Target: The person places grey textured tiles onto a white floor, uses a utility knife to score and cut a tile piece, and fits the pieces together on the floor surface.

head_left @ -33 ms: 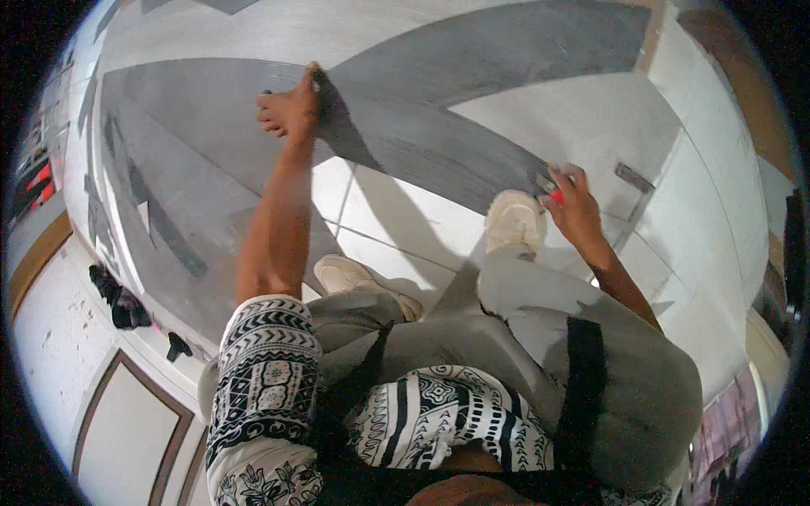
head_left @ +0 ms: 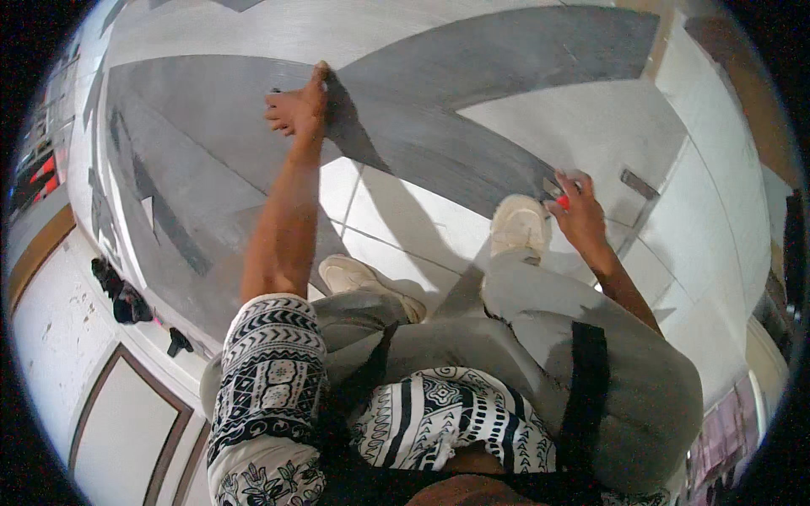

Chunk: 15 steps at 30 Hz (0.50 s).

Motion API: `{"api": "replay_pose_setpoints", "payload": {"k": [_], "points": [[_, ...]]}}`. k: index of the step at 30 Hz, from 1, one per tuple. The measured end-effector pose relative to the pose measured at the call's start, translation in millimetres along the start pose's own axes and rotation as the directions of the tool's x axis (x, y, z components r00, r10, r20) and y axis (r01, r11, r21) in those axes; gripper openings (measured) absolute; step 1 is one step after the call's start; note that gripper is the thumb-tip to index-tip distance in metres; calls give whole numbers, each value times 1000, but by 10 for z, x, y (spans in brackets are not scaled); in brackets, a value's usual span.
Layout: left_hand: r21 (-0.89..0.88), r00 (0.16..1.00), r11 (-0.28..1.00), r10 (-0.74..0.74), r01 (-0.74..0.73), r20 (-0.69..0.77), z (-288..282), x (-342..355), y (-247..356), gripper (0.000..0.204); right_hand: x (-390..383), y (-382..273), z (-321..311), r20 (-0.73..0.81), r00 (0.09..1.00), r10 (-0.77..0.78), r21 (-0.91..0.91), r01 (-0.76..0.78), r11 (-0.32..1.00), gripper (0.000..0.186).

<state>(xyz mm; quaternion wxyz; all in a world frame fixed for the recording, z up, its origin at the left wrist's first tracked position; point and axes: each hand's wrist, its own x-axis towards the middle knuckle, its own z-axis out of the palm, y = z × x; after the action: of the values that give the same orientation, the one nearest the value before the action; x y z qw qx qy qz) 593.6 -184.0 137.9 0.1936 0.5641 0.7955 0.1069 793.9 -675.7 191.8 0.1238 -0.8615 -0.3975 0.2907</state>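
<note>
A large, dark grey, cut-shaped sheet with faint streaks spreads over the pale tiled floor. On it, left of the middle, my left hand rests with thumb stretched forward and fingers spread, holding nothing. My right hand is closed round a small red-handled tool. The tool's short, flat tip lies at the narrow right end of the sheet, just beyond my right shoe. My fingers hide most of the tool, so its exact kind cannot be made out.
A small dark rectangular piece lies right of my right hand. My left shoe stands on the white tiles. Paler grey boards border the sheet. Black objects lie at the left beside a white panelled door.
</note>
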Motion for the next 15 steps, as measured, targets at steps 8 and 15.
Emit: {"api": "replay_pose_setpoints", "payload": {"k": [8,15], "points": [[-52,999,998,32,-32,-11,-87,-90,26,124,-41,-69,-24,-77,995,-66,-57,62,996,69],[-35,999,999,23,-24,-24,-118,-128,94,124,-90,-48,-26,-102,991,-88,-27,85,996,73]]}}
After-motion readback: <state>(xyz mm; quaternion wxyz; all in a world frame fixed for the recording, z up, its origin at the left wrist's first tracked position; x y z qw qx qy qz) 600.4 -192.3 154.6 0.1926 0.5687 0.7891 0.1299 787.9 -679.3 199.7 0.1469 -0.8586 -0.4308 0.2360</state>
